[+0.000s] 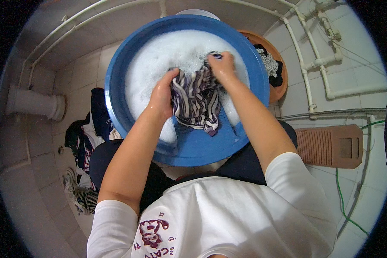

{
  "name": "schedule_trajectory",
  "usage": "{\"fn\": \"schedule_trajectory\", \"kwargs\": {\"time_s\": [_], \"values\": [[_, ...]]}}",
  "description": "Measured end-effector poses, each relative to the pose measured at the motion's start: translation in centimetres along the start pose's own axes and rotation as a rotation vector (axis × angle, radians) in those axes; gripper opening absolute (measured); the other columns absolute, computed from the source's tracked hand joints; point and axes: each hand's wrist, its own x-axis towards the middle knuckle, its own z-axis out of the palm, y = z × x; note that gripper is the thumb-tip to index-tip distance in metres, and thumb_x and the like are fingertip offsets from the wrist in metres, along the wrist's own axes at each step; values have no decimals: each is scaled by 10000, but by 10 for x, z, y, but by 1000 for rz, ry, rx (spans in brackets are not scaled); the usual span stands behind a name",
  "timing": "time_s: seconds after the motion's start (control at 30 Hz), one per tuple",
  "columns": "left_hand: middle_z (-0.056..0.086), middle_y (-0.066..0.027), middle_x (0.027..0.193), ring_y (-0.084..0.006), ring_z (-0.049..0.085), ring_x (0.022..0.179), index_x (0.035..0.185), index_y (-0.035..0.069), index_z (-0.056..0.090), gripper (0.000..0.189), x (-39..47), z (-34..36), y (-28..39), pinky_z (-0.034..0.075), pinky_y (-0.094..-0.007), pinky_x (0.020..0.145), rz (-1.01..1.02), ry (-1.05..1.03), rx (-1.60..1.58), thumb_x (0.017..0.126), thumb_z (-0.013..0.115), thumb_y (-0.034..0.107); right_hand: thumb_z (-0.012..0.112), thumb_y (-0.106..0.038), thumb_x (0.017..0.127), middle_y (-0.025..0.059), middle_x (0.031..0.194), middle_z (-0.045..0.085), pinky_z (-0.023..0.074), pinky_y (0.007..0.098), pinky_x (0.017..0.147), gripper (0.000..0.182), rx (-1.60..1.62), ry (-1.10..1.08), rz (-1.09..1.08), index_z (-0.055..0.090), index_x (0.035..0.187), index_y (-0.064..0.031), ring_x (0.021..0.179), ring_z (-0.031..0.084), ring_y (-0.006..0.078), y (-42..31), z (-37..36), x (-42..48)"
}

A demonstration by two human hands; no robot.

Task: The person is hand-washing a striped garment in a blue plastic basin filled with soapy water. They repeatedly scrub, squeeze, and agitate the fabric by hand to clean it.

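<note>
A large blue plastic basin (116,119) stands in front of me, holding thick white suds (148,58). My left hand (164,93) grips the left edge of a wet striped garment (193,100), its thumb on top of the cloth. My right hand (223,66) has the garment's upper right part bunched in its fingers, near the suds. The cloth hangs in folds between both hands, its lower end against a ribbed blue slope inside the basin's near side. Parts of the fingers of both hands are hidden by cloth.
Behind the basin at right, an orange tub (282,92) holds dark and striped clothes (269,64). A brown washboard (329,146) lies at right near a green hose (342,203). Clothes (80,135) are heaped on the floor at left. White pipes (301,58) run along the walls.
</note>
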Motion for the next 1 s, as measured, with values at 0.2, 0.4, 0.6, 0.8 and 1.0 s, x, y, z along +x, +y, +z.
{"fn": "schedule_trajectory", "kwargs": {"time_s": [0.2, 0.4, 0.6, 0.8, 1.0], "values": [[582, -178, 985, -294, 573, 888, 1140, 17, 418, 521, 45, -48, 0, 449, -358, 788, 464, 428, 1071, 667, 622, 100, 598, -449, 727, 182, 1234, 446, 357, 392, 925, 579, -233, -436, -331, 484, 1178, -105, 1148, 414, 328, 21, -16, 0], [536, -235, 1086, -348, 535, 991, 1278, 82, 363, 680, 45, -57, 3, 418, -363, 852, 301, 281, 1725, 662, 643, 142, 542, -505, 740, 199, 1103, 549, 395, 360, 874, 584, -596, -630, 179, 553, 1108, -51, 1023, 522, 322, 37, -12, 16], [620, -139, 891, -270, 592, 861, 845, 61, 593, 217, 46, -56, 9, 455, -354, 772, 283, 134, 729, 711, 581, 231, 620, -331, 721, 175, 959, 586, 447, 337, 763, 364, 173, -560, -63, 618, 897, -12, 877, 573, 279, -10, -8, -10], [618, -100, 889, -243, 592, 830, 1002, 51, 563, 338, 62, -64, 2, 473, -397, 799, 88, -80, -303, 829, 480, 329, 684, -176, 651, 67, 948, 546, 466, 306, 647, 185, 143, -144, -952, 558, 691, -46, 750, 572, 254, -91, -14, -109], [585, -114, 936, -216, 561, 841, 936, 72, 548, 239, 64, -76, -19, 461, -337, 751, 93, -562, -292, 871, 433, 271, 645, -188, 681, 108, 728, 558, 440, 365, 532, 176, 75, -120, -1003, 535, 627, -62, 604, 550, 292, -74, -3, -115]]}}
